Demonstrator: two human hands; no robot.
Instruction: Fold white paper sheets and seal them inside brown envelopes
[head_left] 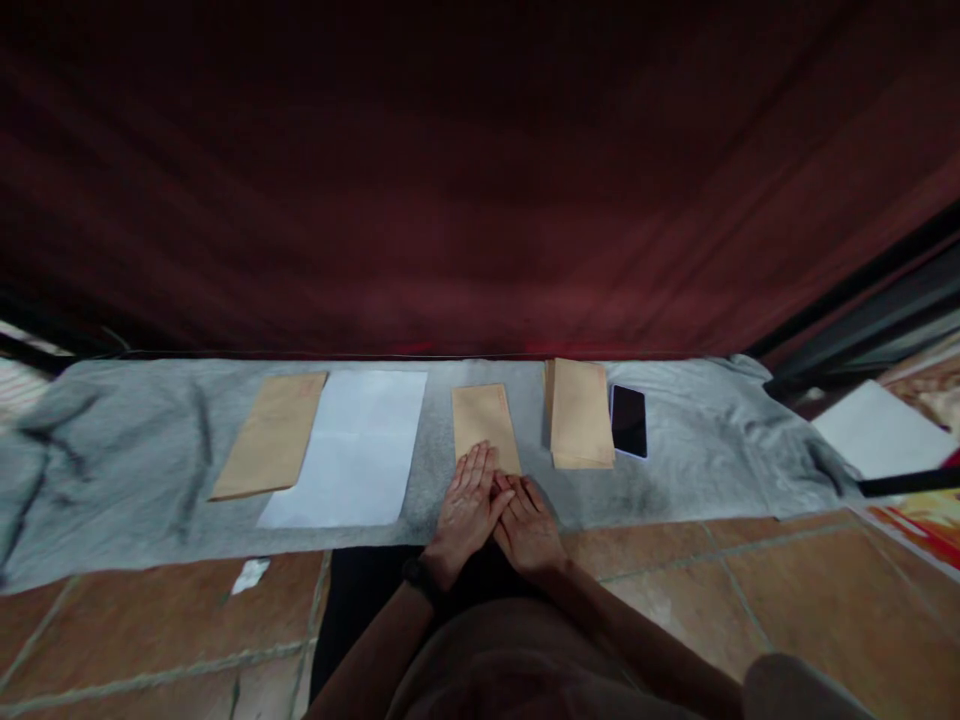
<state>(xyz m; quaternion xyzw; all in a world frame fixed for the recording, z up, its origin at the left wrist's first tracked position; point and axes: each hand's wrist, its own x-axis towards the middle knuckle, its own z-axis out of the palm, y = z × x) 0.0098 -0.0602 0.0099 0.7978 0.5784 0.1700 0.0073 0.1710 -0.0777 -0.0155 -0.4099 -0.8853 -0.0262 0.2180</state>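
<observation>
- While the left hand (469,500) and right hand (529,527) lie flat, side by side and touching, they press the near end of the brown envelope (486,418) onto the grey cloth (135,450).
- I judge it light, thin, easily creased; pinch a long edge.

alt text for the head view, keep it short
A left hand and right hand rest side by side at the near end of a brown envelope on a grey cloth. A white sheet and second envelope lie to its left, an envelope stack and dark phone to its right.
</observation>
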